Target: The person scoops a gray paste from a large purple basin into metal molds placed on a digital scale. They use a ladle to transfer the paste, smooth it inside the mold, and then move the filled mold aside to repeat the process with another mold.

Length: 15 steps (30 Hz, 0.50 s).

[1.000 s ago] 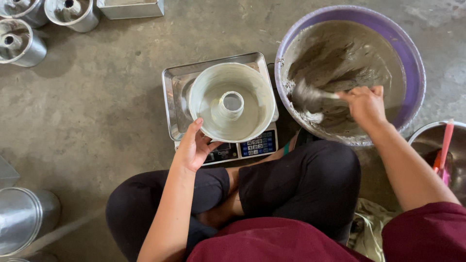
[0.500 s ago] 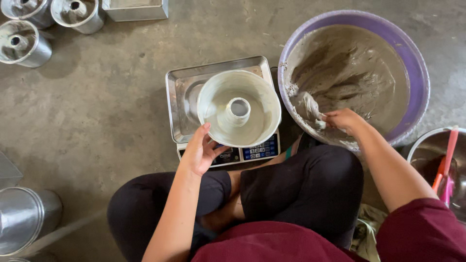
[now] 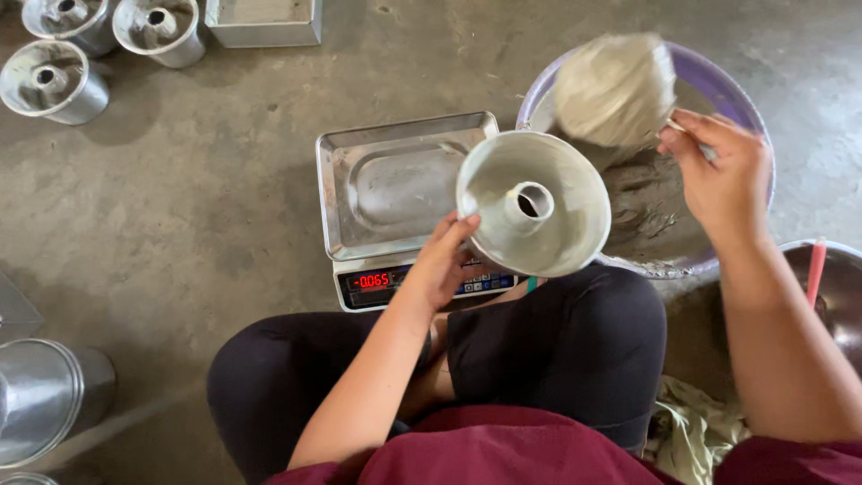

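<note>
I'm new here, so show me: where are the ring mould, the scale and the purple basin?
Ring mould (image 3: 575,229), head view, inner wall.
Scale (image 3: 386,189), head view, bare steel pan.
Purple basin (image 3: 718,85), head view, far rim.

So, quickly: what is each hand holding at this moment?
Left hand: closed on the ring mould, lifted off the scale.
Right hand: closed on a scoop of grey batter.

Bare grey concrete floor (image 3: 224,189), stained and scuffed, lies under soft even daylight.
</note>
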{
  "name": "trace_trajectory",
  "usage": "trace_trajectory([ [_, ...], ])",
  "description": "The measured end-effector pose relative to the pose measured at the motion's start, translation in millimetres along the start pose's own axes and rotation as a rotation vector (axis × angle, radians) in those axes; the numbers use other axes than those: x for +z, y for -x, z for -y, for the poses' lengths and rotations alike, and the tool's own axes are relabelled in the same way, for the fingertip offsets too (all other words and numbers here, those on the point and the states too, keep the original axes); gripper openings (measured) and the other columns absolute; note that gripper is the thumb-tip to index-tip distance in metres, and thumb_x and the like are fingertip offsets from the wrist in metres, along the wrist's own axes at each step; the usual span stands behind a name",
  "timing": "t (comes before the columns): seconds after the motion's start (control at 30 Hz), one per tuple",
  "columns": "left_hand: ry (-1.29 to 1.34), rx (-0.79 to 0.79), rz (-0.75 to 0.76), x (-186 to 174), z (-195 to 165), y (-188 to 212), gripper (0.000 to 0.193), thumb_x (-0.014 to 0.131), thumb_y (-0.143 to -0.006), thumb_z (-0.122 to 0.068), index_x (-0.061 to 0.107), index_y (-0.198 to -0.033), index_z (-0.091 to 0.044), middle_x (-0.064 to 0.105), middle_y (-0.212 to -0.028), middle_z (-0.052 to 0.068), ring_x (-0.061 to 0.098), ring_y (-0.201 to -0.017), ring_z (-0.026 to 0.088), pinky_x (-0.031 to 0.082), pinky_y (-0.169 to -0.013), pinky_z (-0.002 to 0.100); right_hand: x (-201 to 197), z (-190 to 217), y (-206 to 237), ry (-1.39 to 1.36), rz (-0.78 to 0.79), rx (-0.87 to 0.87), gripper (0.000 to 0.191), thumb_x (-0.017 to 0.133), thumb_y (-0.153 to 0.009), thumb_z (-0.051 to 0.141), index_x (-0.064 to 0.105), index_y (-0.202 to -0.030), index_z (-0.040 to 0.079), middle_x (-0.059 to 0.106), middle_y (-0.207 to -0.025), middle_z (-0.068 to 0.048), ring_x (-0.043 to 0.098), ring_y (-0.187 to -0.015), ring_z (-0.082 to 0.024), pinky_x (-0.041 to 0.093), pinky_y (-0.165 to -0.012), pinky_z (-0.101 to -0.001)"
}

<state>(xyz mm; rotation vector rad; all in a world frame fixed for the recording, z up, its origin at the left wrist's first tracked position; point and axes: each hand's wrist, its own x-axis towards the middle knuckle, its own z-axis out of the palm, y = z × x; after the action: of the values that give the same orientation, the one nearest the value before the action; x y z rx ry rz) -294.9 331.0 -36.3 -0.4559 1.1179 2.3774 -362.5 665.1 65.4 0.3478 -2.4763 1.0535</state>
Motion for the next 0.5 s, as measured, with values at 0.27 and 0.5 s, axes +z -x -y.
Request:
trace_trajectory([
  [0.27,0.005,-0.002,0.063,21,-3,15,0.073,0.071,-0.085,-0.040,0.044,-0.148,-0.016,0.055,-0.139,0.013,0.058,-0.120,0.035,0.055,-0.096,0.059,-44,103,-8,1.057,-0.086,-0.812,0.012,0.076,-0.104,0.027,0.084,-0.107,0.034,0.070,-0.092,0.015,0.057,-0.079,-0.002,0.025,-0.096,-0.0330],
  [0.5,-0.051,0.044,-0.017,27,-14,35,0.088,0.078,-0.079,-0.036,0.034,-0.151,-0.013,0.059,-0.135,0.016,0.062,-0.119,0.033,0.059,-0.090,0.056,-36,103,-12,1.159,-0.082,-0.905,0.017,0.071,-0.102,0.027,0.082,-0.107,0.039,0.074,-0.098,0.017,0.060,-0.087,-0.002,0.025,-0.095,-0.0339],
])
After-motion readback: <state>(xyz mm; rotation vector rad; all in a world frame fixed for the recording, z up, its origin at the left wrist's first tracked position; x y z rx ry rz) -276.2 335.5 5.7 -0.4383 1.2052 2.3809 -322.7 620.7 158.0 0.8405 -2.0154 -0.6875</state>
